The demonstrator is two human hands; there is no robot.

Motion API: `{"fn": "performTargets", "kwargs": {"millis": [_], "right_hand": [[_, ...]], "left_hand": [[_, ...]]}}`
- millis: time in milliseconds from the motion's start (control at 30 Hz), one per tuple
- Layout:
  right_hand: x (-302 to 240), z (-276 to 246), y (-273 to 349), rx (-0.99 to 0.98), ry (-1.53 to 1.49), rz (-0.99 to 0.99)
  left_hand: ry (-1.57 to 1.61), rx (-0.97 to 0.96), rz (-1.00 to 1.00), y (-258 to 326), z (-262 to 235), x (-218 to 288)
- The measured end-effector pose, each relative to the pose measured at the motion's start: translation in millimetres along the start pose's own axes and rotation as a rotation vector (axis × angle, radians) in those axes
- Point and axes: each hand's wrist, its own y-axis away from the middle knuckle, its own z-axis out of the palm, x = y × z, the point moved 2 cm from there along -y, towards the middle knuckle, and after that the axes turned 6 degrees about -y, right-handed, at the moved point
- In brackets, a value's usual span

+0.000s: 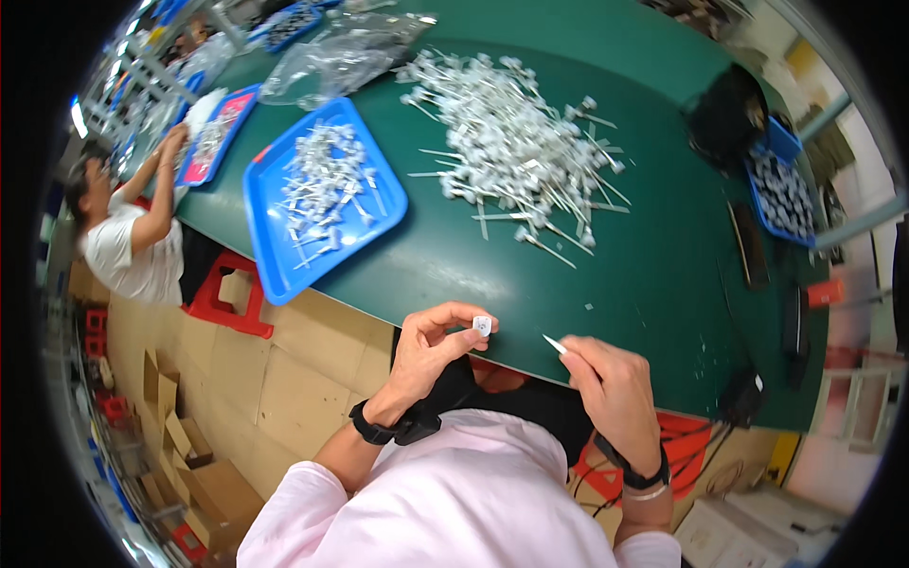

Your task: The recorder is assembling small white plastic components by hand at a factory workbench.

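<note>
Close to the table's near edge, my left hand (pixel 431 350) pinches a small white block-shaped piece (pixel 482 326) between thumb and fingers. To its right my right hand (pixel 614 383) is closed around a thin, pale, pointed tool (pixel 555 345). Only the tool's tip shows, aimed toward the left hand but apart from the white piece; its kind I cannot tell. Beyond both hands lies a big heap of white parts with thin strips or stems (pixel 511 133). More parts of that look (pixel 327 175) lie in a blue tray (pixel 270 222) to the left.
The green table (pixel 663 227) has a clear plastic bag (pixel 341 57) at the far left. At the right are a black bag (pixel 727 114) and a blue bin of dark parts (pixel 784 194). A person (pixel 133 222) works at the left beside a red stool (pixel 232 293).
</note>
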Motion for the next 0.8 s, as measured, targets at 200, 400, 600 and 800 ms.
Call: {"fn": "performTargets", "kwargs": {"millis": [200,400,600,800], "right_hand": [[14.0,-0.5,0.8,0.058,0.028,0.016],[29.5,-3.8,-38.8,0.115,0.468,-0.15],[52.1,18.6,-93.8,0.019,0.655,-0.254],[60.4,29.5,-100.5,-0.053,0.661,-0.253]], "left_hand": [[-0.411,0.473,0.243,-45.4,-122.7,67.4],[-0.768,0.554,0.336,-52.0,-112.3,80.1],[-0.222,0.053,-0.001,-53.6,-4.9,15.2],[-0.091,0.064,-0.205,-64.1,17.6,-30.6]]}}
